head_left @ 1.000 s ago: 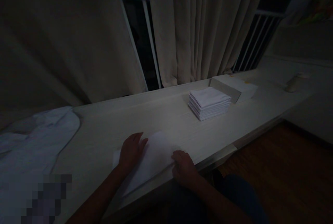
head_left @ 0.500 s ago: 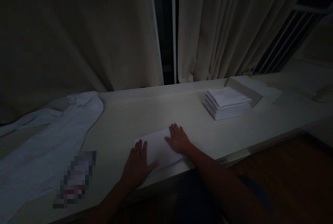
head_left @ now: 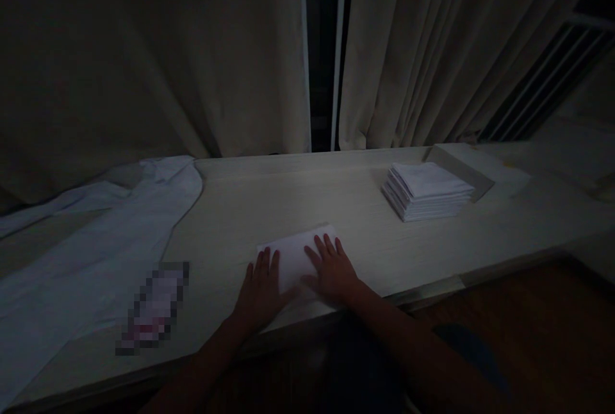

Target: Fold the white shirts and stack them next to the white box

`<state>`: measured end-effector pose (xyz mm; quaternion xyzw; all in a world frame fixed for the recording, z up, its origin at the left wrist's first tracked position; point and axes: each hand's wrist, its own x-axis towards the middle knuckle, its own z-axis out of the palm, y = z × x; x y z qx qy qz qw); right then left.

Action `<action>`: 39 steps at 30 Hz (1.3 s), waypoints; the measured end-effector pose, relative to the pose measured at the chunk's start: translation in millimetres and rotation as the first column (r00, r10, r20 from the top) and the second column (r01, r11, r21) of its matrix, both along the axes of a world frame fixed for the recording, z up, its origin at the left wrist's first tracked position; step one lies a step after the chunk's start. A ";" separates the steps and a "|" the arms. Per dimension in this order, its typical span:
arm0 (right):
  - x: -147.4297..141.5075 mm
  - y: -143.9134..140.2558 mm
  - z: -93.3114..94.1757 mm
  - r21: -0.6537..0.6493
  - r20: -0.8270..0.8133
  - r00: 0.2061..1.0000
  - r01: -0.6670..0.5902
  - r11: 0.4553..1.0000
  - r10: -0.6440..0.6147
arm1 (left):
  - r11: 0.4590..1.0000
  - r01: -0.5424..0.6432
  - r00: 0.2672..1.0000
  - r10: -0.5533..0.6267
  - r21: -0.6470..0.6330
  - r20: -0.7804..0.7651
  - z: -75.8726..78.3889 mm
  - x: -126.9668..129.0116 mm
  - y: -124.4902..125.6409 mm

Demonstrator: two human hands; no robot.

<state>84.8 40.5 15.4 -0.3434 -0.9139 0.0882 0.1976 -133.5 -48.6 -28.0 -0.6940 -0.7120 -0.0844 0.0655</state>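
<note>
A folded white cloth (head_left: 292, 259) lies flat near the front edge of the pale table (head_left: 230, 209). On its left side rests my left hand (head_left: 262, 289), open, palm down with fingers stretched out. My right hand (head_left: 332, 268) lies open over the cloth's right part, fingers spread; its thumb is slightly blurred. Both palms cover the cloth's near corners. Farther right stands a neat stack of folded white cloths (head_left: 430, 193).
At the left, a loose white cloth (head_left: 110, 241) spreads across the table. A pixelated object (head_left: 156, 308) lies beside it. Behind the stack leans a flat board (head_left: 461, 170). Beige curtains (head_left: 250, 55) hang along the table's back edge, with a barred window (head_left: 324, 61) between them.
My right hand has slid a little toward my body across the cloth, and its far right corner now shows. My left hand stays on the left side. The view has shifted slightly.
</note>
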 end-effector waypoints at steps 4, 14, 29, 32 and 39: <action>6.1 -13.6 -9.9 -0.008 0.019 0.999 0.029 1.000 -0.029 | 0.999 0.044 0.999 -0.043 0.031 -0.026 10.6 4.8 -5.8; 2.8 -10.1 -12.8 -0.012 0.035 0.999 0.017 1.000 -0.017 | 0.991 0.126 0.991 -0.125 -0.038 0.042 5.2 7.2 -31.5; -17.7 45.3 0.5 -0.085 0.158 0.971 0.196 0.977 -0.181 | 0.996 -0.019 1.000 0.020 0.085 -0.004 0.2 6.3 27.1; -14.7 55.5 -11.8 -0.126 0.155 0.968 0.216 0.968 -0.196 | 0.996 -0.035 0.999 0.034 0.080 0.010 -9.6 4.9 26.3; -10.4 53.0 -21.1 -0.150 0.084 0.982 0.182 0.972 -0.171 | 0.998 -0.017 0.999 0.015 0.066 0.036 -9.3 6.9 28.1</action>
